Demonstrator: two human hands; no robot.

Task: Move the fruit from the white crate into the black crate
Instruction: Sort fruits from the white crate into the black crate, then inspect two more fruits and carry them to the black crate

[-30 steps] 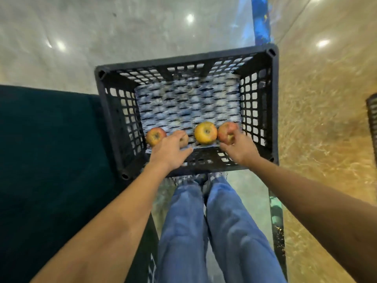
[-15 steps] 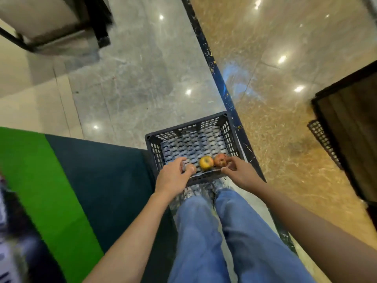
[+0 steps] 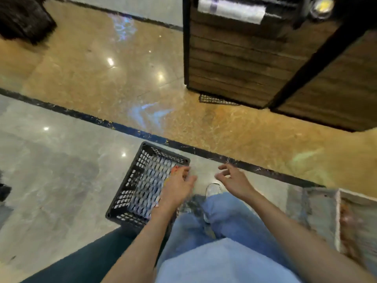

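My view has swung right: the black crate [image 3: 130, 193] now lies left of my legs, and the white crate [image 3: 337, 221] has appeared far right, with blurred fruit [image 3: 347, 219] inside. Both hands have let go. The left hand [image 3: 177, 187] is over the black crate's rim, relaxed. The right hand [image 3: 232, 178] is loosely curled and empty. I judge it's time for another load.

One view only — a wide-angle camera on the person's head, looking steeply down and a little forward at the floor [image 3: 67, 180]. The jeans [image 3: 220, 237] lie nearest, at the bottom edge. The left hand [image 3: 177, 188] and right hand [image 3: 234, 179] sit mid-frame, with the black crate [image 3: 130, 184] lower left. A cabinet [image 3: 234, 58] stands farthest — upper right, blurred.
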